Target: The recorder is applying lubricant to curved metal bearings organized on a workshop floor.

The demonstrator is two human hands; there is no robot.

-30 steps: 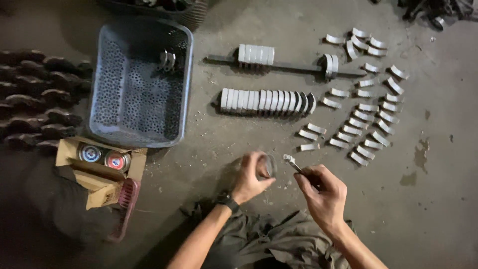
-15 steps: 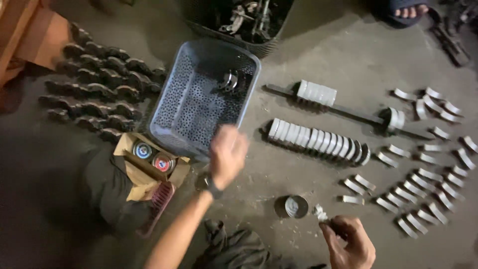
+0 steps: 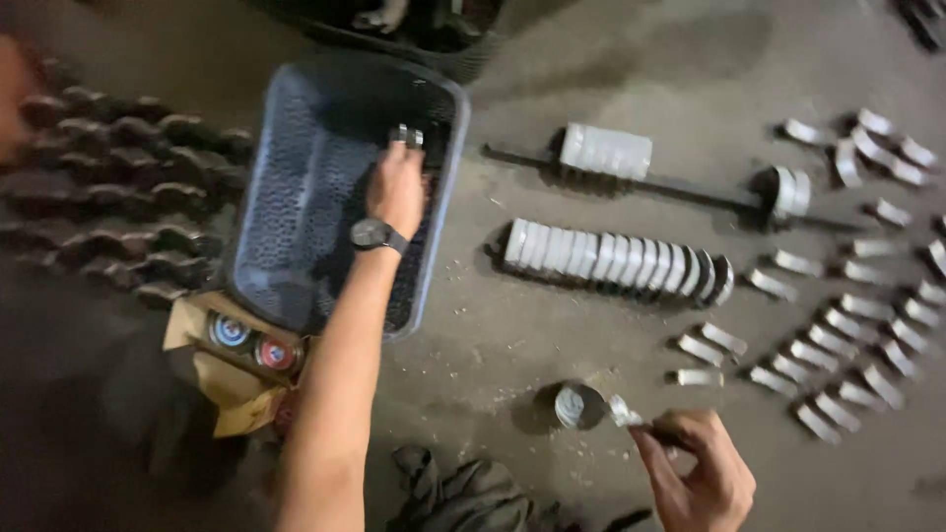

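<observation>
A workshop; metal bearing shells (image 3: 838,325) in rows on stained concrete floor (image 3: 552,99).

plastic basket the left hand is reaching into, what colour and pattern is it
Grey-blue perforated plastic basket, its floor and walls covered in a grid of small holes; seen in the head view.

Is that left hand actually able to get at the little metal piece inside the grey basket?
Probably yes. The left hand is already inside the open-topped grey basket, its fingers at the small metal piece by the far wall. Nothing covers it, though blur hides whether they grip it.
</observation>
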